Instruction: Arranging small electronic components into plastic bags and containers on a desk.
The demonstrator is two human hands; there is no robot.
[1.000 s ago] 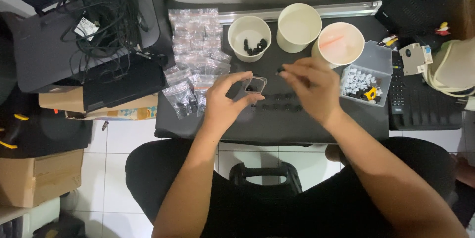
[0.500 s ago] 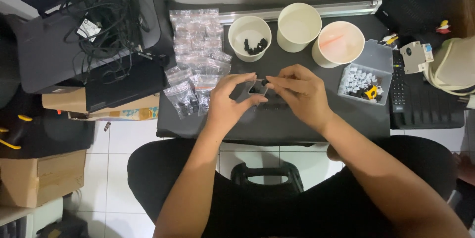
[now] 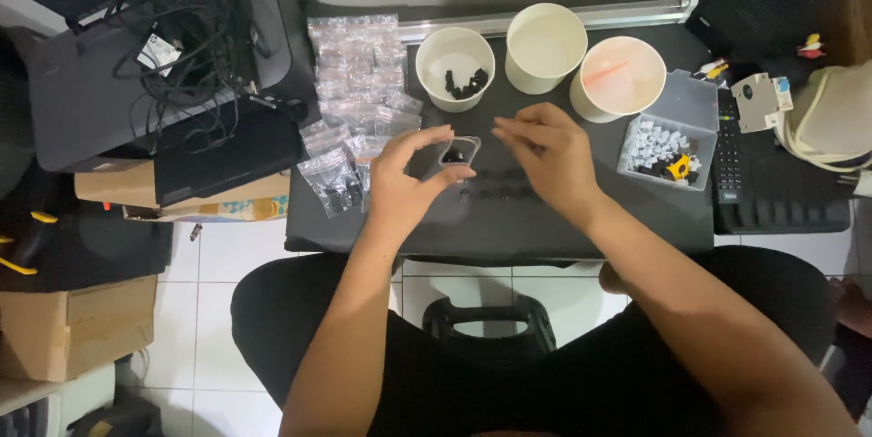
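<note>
My left hand [image 3: 407,175] pinches a small clear plastic bag [image 3: 459,152] held open above the black tabletop [image 3: 563,228]; small black parts show inside it. My right hand [image 3: 543,152] hovers just right of the bag, fingertips pinched together near its mouth; whether they hold a part I cannot tell. A row of small black parts [image 3: 500,190] lies on the tabletop under my hands. A pile of filled clear bags [image 3: 356,110] sits to the left.
Three paper cups stand at the back: one with black parts [image 3: 454,69], one looking empty [image 3: 545,46], one with a pinkish inside [image 3: 619,78]. A clear tray [image 3: 668,139] of white parts sits right. A printer with cables [image 3: 163,64] and cardboard boxes [image 3: 73,328] are at left.
My right hand went from near the tray to the bag, then drew back slightly right. My left hand lifted the bag a little and holds its mouth open.
</note>
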